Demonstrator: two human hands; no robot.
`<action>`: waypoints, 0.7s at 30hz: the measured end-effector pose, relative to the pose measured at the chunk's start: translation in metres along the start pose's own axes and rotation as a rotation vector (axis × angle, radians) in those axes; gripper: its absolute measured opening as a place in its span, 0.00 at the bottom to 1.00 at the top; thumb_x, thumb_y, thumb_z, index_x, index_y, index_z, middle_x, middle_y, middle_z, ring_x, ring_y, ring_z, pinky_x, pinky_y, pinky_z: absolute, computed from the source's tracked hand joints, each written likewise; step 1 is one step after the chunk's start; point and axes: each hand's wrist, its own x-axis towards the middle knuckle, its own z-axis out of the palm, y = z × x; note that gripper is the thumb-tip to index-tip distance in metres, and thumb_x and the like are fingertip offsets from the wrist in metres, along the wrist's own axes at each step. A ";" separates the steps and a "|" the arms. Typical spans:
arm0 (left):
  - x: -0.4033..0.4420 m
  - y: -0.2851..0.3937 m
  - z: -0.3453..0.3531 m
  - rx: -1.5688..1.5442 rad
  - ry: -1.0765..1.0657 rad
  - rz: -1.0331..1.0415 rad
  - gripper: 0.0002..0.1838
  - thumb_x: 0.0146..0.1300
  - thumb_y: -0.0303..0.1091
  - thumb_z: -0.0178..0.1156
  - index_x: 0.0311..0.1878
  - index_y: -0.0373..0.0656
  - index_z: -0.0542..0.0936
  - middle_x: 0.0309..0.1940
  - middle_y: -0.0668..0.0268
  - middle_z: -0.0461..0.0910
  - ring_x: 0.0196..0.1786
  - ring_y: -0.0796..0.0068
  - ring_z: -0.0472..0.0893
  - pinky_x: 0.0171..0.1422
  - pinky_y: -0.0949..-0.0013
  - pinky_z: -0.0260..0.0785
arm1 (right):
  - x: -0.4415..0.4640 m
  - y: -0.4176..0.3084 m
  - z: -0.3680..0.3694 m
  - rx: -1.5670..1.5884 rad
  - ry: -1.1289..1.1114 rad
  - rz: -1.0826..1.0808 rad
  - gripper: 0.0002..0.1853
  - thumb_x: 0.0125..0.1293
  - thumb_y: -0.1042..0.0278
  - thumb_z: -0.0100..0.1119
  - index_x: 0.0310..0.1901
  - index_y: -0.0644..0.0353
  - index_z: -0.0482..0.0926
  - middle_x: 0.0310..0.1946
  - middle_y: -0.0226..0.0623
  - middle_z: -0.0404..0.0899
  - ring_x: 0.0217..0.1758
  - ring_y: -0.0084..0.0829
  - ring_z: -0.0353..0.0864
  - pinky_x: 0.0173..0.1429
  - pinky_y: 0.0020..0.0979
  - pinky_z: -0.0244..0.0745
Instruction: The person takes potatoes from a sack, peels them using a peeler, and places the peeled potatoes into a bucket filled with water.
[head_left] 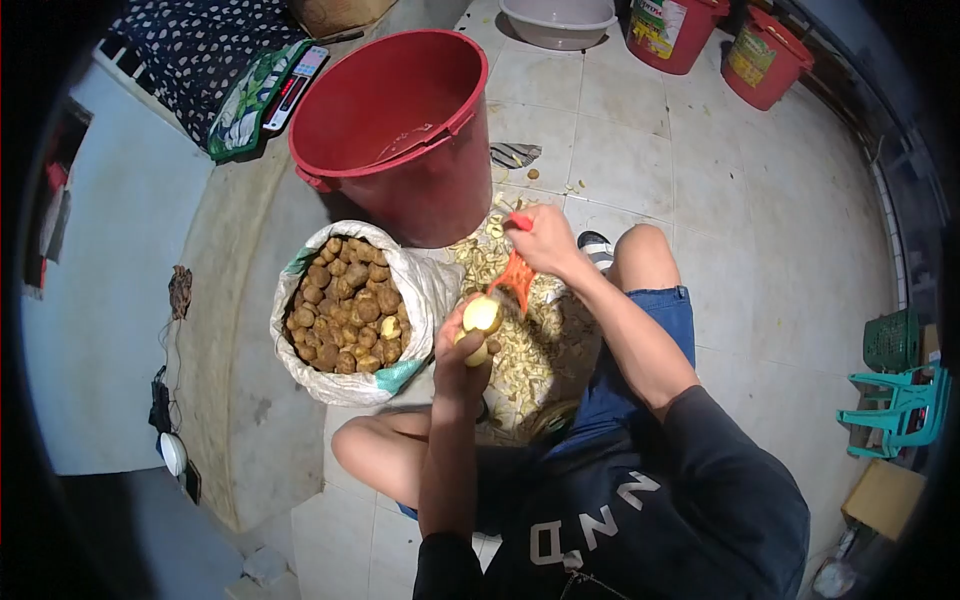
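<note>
My left hand, fingers curled, holds a partly peeled potato. Its pale yellow flesh faces up, and brown skin remains along the edge. More yellow shows below my thumb; whether it is the same potato I cannot tell. My right hand is closed on an orange peeler, whose head is close to the potato. A red piece sticks out above my fingers. Left of my hands, a white sack stands with its top rolled down, full of brown potatoes. Peelings cover the floor between my legs.
A large red tub stands just beyond the sack. Farther back are a pale basin and two lidded red buckets. A scale lies left of the tub. Turquoise stools stand at the right.
</note>
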 end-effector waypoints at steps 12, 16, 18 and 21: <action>-0.007 0.006 0.008 0.190 0.032 -0.045 0.37 0.52 0.28 0.63 0.67 0.32 0.63 0.52 0.61 0.76 0.51 0.74 0.78 0.42 0.74 0.76 | -0.013 -0.015 0.000 -0.169 0.233 -0.572 0.14 0.52 0.59 0.59 0.19 0.62 0.78 0.16 0.52 0.75 0.22 0.51 0.77 0.33 0.46 0.73; -0.005 0.008 0.003 -0.131 -0.119 -0.068 0.35 0.52 0.24 0.64 0.65 0.32 0.65 0.52 0.61 0.77 0.50 0.73 0.78 0.45 0.74 0.75 | 0.007 0.005 0.005 0.036 -0.020 0.021 0.12 0.49 0.63 0.60 0.19 0.64 0.74 0.14 0.46 0.69 0.23 0.45 0.72 0.31 0.39 0.67; -0.003 0.004 0.002 -0.083 -0.032 -0.037 0.36 0.51 0.25 0.65 0.64 0.31 0.65 0.52 0.61 0.76 0.50 0.73 0.78 0.48 0.73 0.74 | -0.007 -0.008 0.005 0.022 0.120 -0.375 0.14 0.52 0.60 0.57 0.18 0.63 0.77 0.15 0.51 0.73 0.22 0.52 0.76 0.32 0.46 0.71; -0.004 0.005 0.006 0.164 0.011 0.007 0.37 0.50 0.26 0.66 0.64 0.30 0.64 0.51 0.61 0.75 0.50 0.73 0.77 0.47 0.74 0.73 | -0.001 -0.002 0.005 -0.112 0.152 -0.348 0.15 0.52 0.59 0.57 0.19 0.63 0.77 0.16 0.52 0.73 0.23 0.52 0.77 0.33 0.46 0.71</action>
